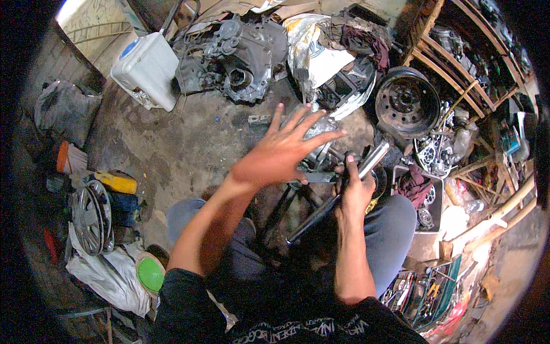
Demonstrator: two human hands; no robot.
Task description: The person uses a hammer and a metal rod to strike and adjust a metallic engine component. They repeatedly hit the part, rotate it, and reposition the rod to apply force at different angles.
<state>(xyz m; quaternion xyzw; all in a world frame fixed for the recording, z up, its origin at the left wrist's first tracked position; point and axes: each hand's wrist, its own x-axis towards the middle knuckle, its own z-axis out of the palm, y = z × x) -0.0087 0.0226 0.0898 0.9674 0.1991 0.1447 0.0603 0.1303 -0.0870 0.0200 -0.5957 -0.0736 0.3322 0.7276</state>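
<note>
Two grey-blue trouser knees [392, 232] nearest, at 4 and 8 o'clock, taking 12 as straight ahead. Long metal bar [374, 159] slants up from between them: dark near end toward 7, bright far end toward 1. My right hand [356, 188] clamped around it, a little to the 3 side of centre, thumb toward 12. My left hand [286, 143] just ahead of centre, back upward, fingers spread wide, off the bar. Flat grey strip [322, 177] close by its thumb; whether they touch, cannot tell. More metal parts beneath both hands, mostly hidden.

Farther out: tray [440, 200] at 3, maroon cloth [413, 186] and metal pieces inside. Green toolbox [451, 284] at 4, crowded with tools. Green disc [150, 272] at 8; silver wheel covers [86, 221] between 8 and 9; yellow bottle [116, 182] at 9.

Farthest: dark steel wheel [405, 98] at 2, wooden rack [428, 27] behind it. White sack [329, 57] between 12 and 1. Grey gear casing [263, 63] near 12, on the 11 side, with a round opening. White container [146, 69], blue lid, at 10.
</note>
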